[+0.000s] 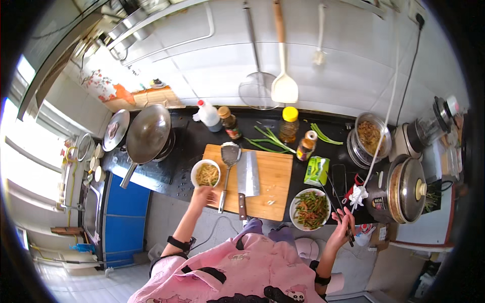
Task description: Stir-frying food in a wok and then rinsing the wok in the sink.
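My left hand (203, 196) is at the near rim of a white bowl (194, 175) of pale shredded food; whether its fingers grip the rim cannot be told. In my right hand (343, 224) is a pair of dark chopsticks (335, 192), their tips apart and pointing away from me. Just left of that hand stands a white plate (294, 221) of cooked green beans with reddish bits (311, 209). A wooden cutting board (276, 176) lies between my hands. On it rest a metal wok spatula (226, 181) and a cleaver (248, 178) with a brown handle.
At left, a wok (148, 132) sits tilted on the stove beside a metal lid (116, 130). Behind the board are scallions (271, 141), a yellow-capped jar (289, 125) and sauce bottles (228, 123). A lidded pot (398, 189), a green tissue pack (316, 170) and a phone (339, 178) are at right.
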A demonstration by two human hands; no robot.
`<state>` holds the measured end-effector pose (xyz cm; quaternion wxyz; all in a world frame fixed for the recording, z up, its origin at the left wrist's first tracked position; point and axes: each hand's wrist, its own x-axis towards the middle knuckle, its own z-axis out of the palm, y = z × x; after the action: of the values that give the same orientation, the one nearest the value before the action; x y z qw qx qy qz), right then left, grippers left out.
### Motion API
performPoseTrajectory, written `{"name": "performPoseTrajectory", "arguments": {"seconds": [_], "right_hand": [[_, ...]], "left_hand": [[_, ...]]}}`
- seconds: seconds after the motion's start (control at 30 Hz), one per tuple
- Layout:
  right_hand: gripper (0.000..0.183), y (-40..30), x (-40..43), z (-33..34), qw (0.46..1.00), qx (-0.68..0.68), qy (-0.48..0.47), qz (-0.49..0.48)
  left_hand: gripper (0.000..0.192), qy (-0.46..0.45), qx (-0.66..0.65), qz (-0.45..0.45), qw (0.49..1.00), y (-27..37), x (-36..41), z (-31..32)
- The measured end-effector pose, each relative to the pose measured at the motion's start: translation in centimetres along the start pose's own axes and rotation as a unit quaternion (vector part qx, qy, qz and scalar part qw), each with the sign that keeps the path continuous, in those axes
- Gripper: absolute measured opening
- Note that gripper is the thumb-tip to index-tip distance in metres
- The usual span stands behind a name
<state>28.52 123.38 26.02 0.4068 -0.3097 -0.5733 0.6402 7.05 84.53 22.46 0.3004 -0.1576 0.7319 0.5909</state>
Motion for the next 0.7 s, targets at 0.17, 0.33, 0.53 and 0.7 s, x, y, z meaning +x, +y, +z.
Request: {"name": "performPoseTrajectory", "arguments": {"seconds": [0.17, 0.33, 0.53, 0.7], "right_hand": [[0.029, 0.6, -3.3, 5.0, 0.999, 0.009, -0.04, -0.023], [0.027, 0.0, -6.4, 8.5, 0.998, -0.011, -0.062, -0.031], [0.027, -0.8, -9.3, 10.0, 0.995, -0.02, -0.093, 0.0], [0.024, -1.5, -11.1, 9.2, 0.996, -0.031, -0.072, 0.032]], "left_hand": [[0.044, 0.14, -0.037, -0.055, 0.988, -7.4, 6.5, -7.7], [0.028, -0.012, -0.167, 0.005, 0.986, -6.3, 8.2, -6.2], [0.041, -0.043, -0.164, 0.033, 0.985, -7.2, 10.0, -7.6], [0.057, -0.077, -0.068, 0.093, 0.99, -4.2, 7.9, -5.3]]}}
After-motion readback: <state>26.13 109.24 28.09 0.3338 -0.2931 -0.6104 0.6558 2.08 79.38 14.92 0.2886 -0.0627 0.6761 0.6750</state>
